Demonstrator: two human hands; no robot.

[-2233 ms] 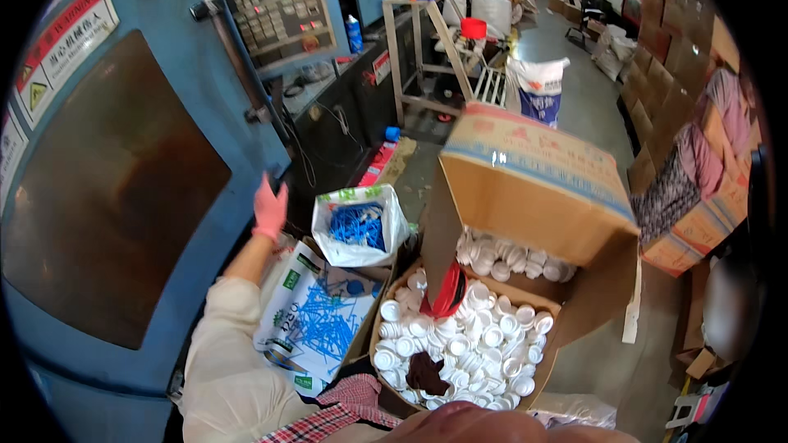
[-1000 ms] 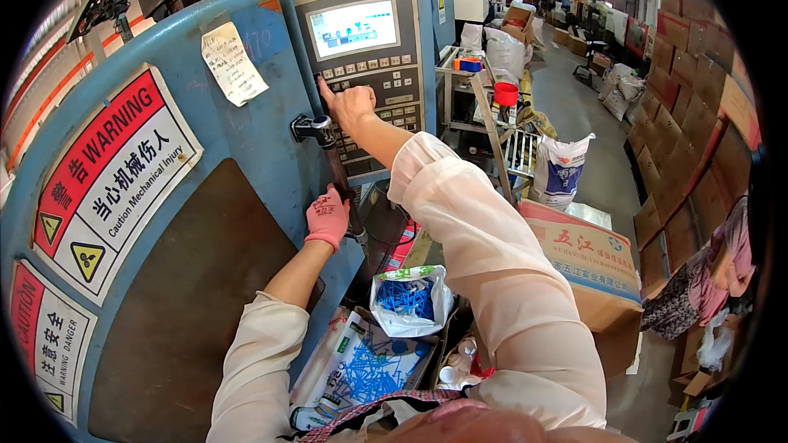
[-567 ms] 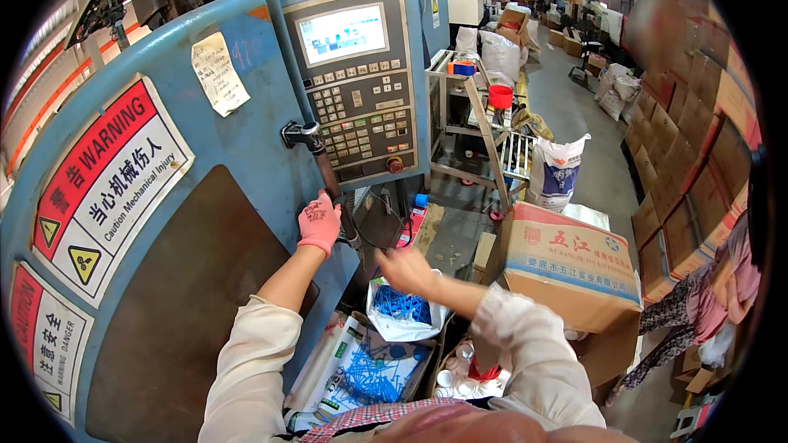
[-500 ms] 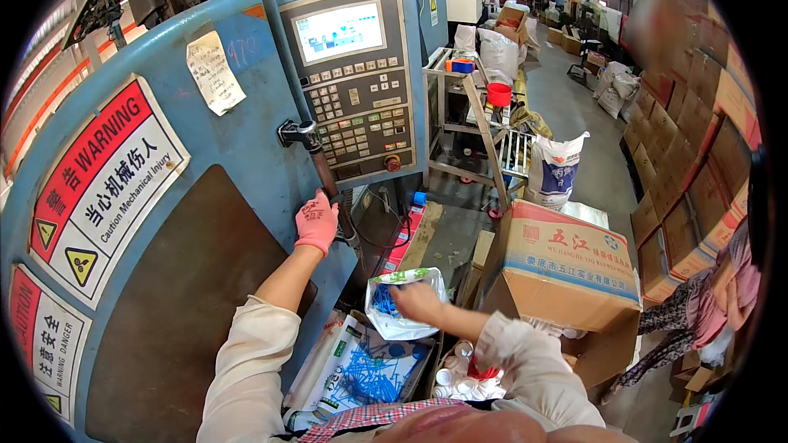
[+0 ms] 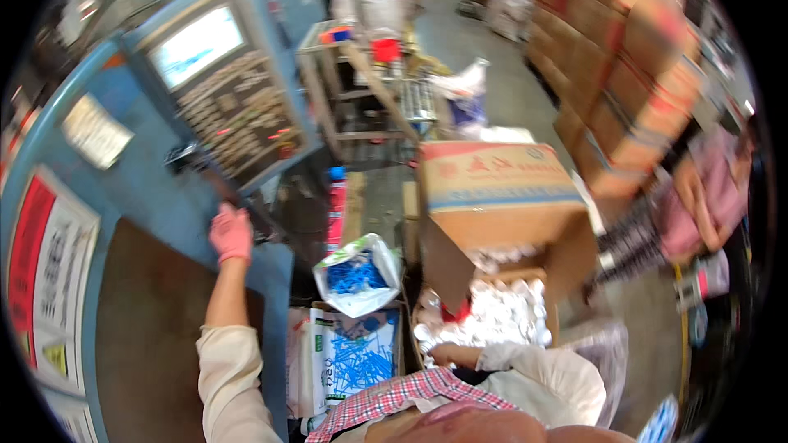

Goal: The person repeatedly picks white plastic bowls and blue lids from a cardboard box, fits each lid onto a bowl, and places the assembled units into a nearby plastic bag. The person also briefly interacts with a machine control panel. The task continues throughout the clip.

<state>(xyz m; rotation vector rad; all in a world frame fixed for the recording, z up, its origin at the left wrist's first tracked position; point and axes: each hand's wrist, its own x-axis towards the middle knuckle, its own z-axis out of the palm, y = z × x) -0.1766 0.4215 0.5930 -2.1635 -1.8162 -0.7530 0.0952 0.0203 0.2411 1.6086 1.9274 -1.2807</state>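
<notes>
My left hand (image 5: 231, 234), in a pink work glove, is closed on the lower part of the dark door handle (image 5: 215, 184) of a blue machine (image 5: 152, 152). My bare right hand (image 5: 453, 355) is low in front of me, at the near edge of an open carton (image 5: 553, 295) full of small white round parts (image 5: 501, 312). Its fingers are blurred and partly hidden, so their hold does not show. A white bag (image 5: 361, 305) with blue thin plastic pieces (image 5: 355, 272) stands between the hands. More blue pieces (image 5: 357, 361) lie in a lined box nearer to me.
A control panel (image 5: 234, 98) with a lit screen is above my left hand. A raised carton flap (image 5: 501, 184) stands beyond the white parts. A metal frame stand (image 5: 324, 107) is farther ahead. Cardboard boxes (image 5: 607, 74) are stacked at right, near another person (image 5: 698, 197).
My right hand has moved from above the white bag down toward my body, beside the carton of white parts. The view has turned right; my left hand stays on the handle.
</notes>
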